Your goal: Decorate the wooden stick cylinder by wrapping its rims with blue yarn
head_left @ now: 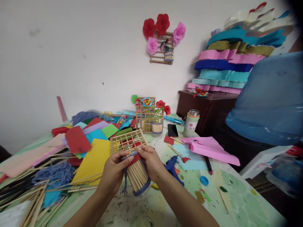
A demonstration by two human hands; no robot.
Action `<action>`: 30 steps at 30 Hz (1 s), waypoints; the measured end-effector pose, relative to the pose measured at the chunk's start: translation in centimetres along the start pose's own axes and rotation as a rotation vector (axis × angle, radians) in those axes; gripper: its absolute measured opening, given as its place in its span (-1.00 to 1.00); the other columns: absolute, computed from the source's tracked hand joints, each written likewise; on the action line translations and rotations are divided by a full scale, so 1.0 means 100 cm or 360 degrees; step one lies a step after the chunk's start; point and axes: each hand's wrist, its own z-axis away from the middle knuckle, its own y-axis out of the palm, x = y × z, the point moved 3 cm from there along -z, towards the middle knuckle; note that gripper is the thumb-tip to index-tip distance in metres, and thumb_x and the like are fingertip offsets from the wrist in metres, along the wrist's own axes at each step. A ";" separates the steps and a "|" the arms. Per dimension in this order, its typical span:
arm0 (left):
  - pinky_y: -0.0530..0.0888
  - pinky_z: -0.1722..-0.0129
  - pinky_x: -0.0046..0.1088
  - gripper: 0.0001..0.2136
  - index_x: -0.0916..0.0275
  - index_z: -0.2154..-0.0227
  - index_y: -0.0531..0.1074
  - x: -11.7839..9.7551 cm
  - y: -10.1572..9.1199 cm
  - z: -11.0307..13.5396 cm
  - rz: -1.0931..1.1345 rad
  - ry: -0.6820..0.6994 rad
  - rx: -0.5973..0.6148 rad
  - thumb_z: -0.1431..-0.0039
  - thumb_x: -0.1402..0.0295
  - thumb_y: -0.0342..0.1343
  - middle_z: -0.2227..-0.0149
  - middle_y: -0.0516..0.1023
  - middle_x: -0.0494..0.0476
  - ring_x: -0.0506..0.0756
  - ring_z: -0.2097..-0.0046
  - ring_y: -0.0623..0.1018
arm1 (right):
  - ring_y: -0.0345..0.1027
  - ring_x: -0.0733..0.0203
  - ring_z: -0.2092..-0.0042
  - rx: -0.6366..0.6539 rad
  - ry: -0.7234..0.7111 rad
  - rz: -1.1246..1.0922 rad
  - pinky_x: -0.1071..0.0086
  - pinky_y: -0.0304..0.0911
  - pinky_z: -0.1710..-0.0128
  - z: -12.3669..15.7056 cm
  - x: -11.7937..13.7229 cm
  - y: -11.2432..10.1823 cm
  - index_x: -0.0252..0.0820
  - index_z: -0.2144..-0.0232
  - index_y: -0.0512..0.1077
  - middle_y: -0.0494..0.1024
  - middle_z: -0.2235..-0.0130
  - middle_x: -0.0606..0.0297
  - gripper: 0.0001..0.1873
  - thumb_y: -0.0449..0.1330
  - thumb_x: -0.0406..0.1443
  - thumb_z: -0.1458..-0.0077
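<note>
Between my two hands is a small basket made of wooden sticks (137, 174), its ends bound with blue yarn and a red patch near its upper end. My left hand (115, 168) grips its upper left side, thumb pressed on the yarn edge. Fingers of my right hand (151, 160) are closed on the upper right edge. A loose yarn tail hangs at the basket's left. Just beyond my hands lies a stick lattice frame (129, 138), partly hidden by them.
Coloured paper (96, 160), blue yarn (55, 173) and loose sticks (35, 205) cover the left side. A decorated lattice (149, 118) stands behind. To the right are a phone (172, 130), a bottle (190, 123), pink paper (213, 150) and a blue tool (174, 168).
</note>
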 end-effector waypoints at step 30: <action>0.35 0.08 -0.31 -0.79 0.24 0.34 0.50 -0.016 -0.008 -0.008 -0.1236 0.0790 0.0321 0.07 0.28 0.20 0.24 0.54 0.16 0.16 0.14 0.48 | 0.20 0.39 0.48 -0.0123 -0.0383 0.0320 0.48 0.13 0.40 0.000 0.006 -0.005 -0.27 0.57 0.42 0.40 0.56 0.38 -0.76 0.29 -0.19 0.16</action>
